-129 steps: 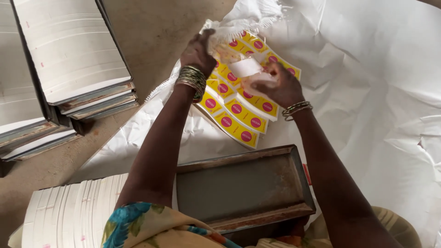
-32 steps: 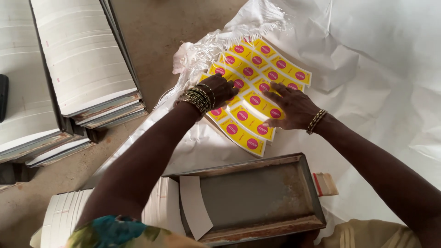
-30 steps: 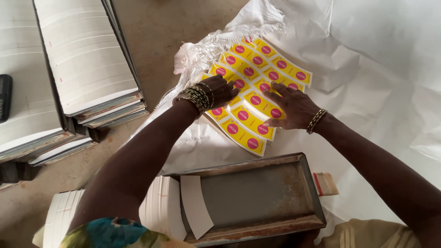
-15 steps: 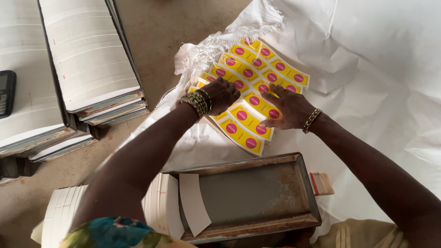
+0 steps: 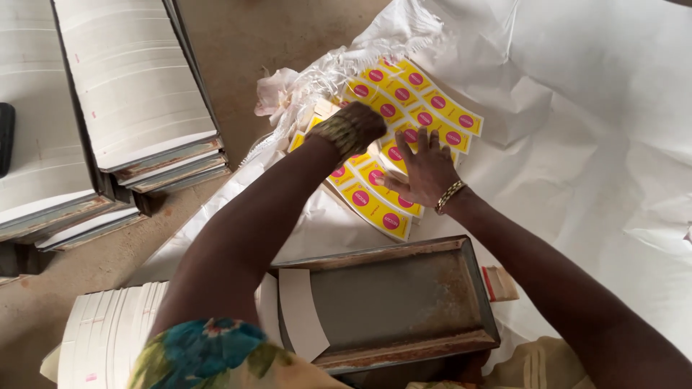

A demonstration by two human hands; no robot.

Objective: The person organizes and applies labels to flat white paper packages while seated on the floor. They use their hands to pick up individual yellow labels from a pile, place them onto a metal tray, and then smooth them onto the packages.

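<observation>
Fingers [image 5: 417,148] of the right hand [image 5: 427,175] were spread wide and flat on the sheet of yellow labels [image 5: 404,137], holding nothing, just pinning it down.

Left hand [image 5: 358,124] sat at the sheet's top left edge, fingers hidden behind the wrist bangles, so can't tell if they were gripping. The sheet lay on crumpled white paper [image 5: 577,108] on the floor, probably pressed so it wouldn't curl. Nearer the person sat a rusty metal tray [image 5: 404,302], with stacks of white card [image 5: 130,94] off to the left.

Both the left hand [image 5: 360,126] and right hand [image 5: 425,169] press flat on yellow label sheets [image 5: 432,108] beside a metal tray [image 5: 393,299].
</observation>
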